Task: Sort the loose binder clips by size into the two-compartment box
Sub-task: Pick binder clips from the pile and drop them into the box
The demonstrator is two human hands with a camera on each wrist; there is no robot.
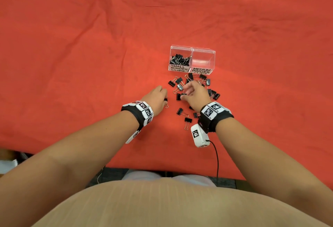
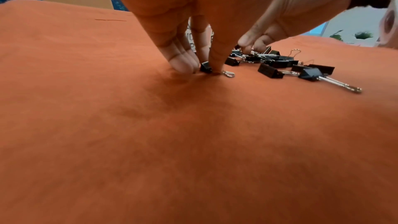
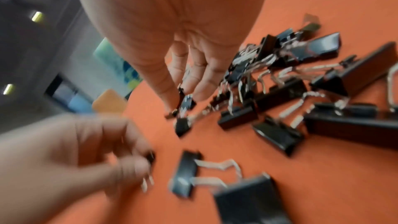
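Observation:
A clear two-compartment box (image 1: 212,54) stands on the red cloth. Its left compartment, labelled SMALL BINDER CLIPS (image 1: 180,60), holds many black clips. The right one, labelled MEDIUM (image 1: 202,61), looks empty. Loose black binder clips (image 1: 207,82) lie scattered in front of the box. My left hand (image 1: 164,99) is down on the cloth left of the pile, thumb and fingers pinching a small clip (image 2: 205,67). My right hand (image 1: 182,95) hovers over the pile's middle and pinches another small clip (image 3: 186,103); that view is blurred.
Medium clips (image 1: 187,120) lie near my right wrist, and more sit right of the hand (image 1: 215,95). A black cable (image 1: 217,160) runs from the right wrist camera to the table's near edge (image 1: 144,170). Open red cloth (image 1: 81,64) stretches left and beyond the box.

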